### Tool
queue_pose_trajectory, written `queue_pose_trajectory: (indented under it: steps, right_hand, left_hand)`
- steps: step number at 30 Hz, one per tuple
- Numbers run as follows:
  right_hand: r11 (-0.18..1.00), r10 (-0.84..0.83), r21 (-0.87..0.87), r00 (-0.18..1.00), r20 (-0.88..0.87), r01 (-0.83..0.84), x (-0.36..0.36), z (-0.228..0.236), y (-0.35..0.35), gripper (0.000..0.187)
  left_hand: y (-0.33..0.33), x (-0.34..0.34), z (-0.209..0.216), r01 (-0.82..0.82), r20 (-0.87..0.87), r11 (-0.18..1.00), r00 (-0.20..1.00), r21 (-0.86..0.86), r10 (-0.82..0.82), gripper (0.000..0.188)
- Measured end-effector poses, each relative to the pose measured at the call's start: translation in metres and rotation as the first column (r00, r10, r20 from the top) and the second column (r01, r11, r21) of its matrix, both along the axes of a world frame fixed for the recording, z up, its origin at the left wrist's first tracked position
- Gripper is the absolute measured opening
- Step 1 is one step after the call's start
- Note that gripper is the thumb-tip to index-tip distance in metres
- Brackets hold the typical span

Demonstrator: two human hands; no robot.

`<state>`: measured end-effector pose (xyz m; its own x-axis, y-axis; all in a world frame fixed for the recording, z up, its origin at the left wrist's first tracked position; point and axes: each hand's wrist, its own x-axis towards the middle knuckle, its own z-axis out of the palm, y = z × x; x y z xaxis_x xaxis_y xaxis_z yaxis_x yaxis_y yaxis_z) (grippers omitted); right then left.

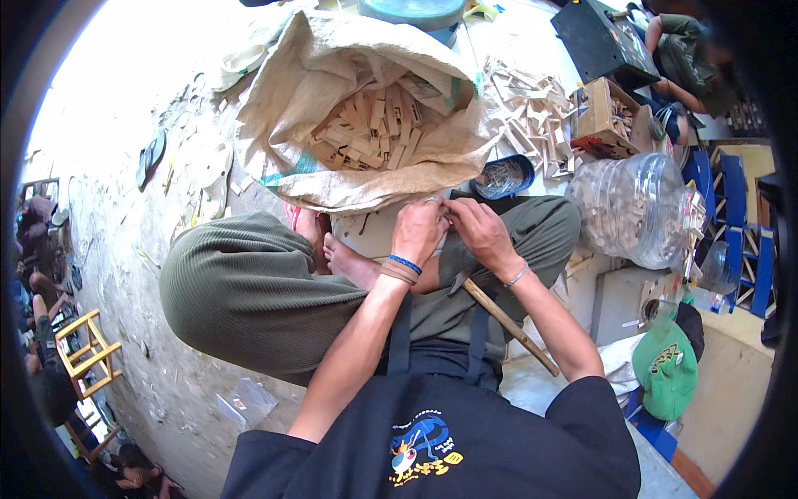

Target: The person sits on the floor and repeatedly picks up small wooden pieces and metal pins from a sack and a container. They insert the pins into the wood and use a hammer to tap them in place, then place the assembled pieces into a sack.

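My left hand and my right hand meet above my crossed legs, fingers closed and pinched together. Between them is something small that the fingers mostly hide; a pale edge shows below, too little to name. A hammer with a wooden handle lies across my lap by the right forearm. Just beyond my hands, a large woven sack gapes, with many small pale wooden pieces inside. A blue dish of thin metal nails sits right of the sack.
Loose wooden pieces lie heaped at the far right, near a wooden box and a black box. A clear plastic jug lies at right, above a green cap. Left stand a sandal and a wooden stool. Other people sit around.
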<state>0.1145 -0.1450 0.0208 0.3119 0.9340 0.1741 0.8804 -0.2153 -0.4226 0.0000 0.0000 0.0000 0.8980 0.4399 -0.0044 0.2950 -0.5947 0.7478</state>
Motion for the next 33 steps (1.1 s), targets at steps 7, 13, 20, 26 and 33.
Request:
queue_pose_trajectory:
  steps: [7,13,20,26,33]
  right_hand:
    - [0.978,-0.171,0.036,0.884,-0.435,0.207,0.002,-0.01,-0.005,0.042]
    - [0.957,-0.198,0.075,0.818,-0.54,0.282,-0.012,-0.027,0.004,0.045]
    - [0.928,-0.268,0.073,0.792,-0.549,0.365,-0.019,-0.04,0.007,0.042]
    - [0.851,-0.344,0.013,0.576,-0.741,0.525,-0.016,-0.036,0.006,0.029]
    - [0.862,-0.432,-0.207,0.457,-0.777,0.463,0.001,-0.034,0.01,0.038]
  left_hand:
    - [0.001,-0.001,0.0,-0.019,0.062,1.0,0.998,0.016,0.018,0.03]
    - [0.005,-0.003,0.005,-0.017,-0.035,0.999,0.999,0.05,0.019,0.029]
    - [0.007,-0.005,0.006,-0.005,-0.001,0.999,1.0,0.032,0.005,0.03]
    - [0.006,-0.004,0.006,0.001,0.018,0.999,1.0,0.051,-0.002,0.031]
    - [0.006,-0.001,0.008,-0.011,-0.079,0.999,0.997,0.031,0.014,0.031]
